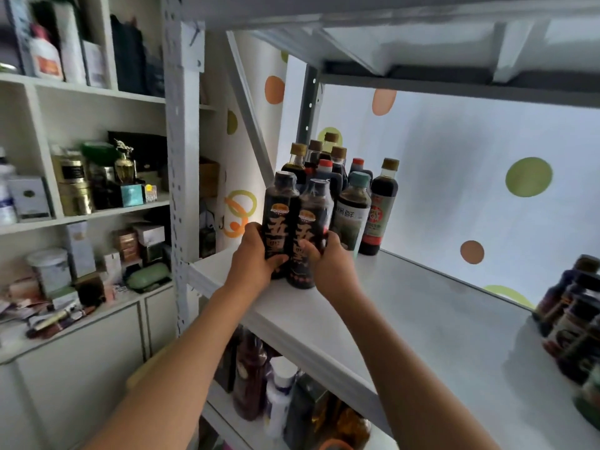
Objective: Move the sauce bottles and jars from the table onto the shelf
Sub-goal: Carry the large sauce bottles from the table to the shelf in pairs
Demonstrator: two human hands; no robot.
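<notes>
Two dark sauce bottles with black labels stand side by side on the white shelf board (406, 319), near its left front corner. My left hand (255, 251) grips the left bottle (280, 206) low on its body. My right hand (326, 258) grips the right bottle (313, 222), fingers curled round its front. Both bottle bases sit on or just above the board. Right behind them stands a cluster of several dark bottles (328, 167) with gold, red and teal caps. The table is out of view.
More dark bottles and jars (574, 313) crowd the shelf's right end. A grey upright post (181, 157) stands at the left, a shelf board overhead. Bottles (259, 384) fill the lower shelf. A white cabinet with cluttered compartments (81, 196) is at left.
</notes>
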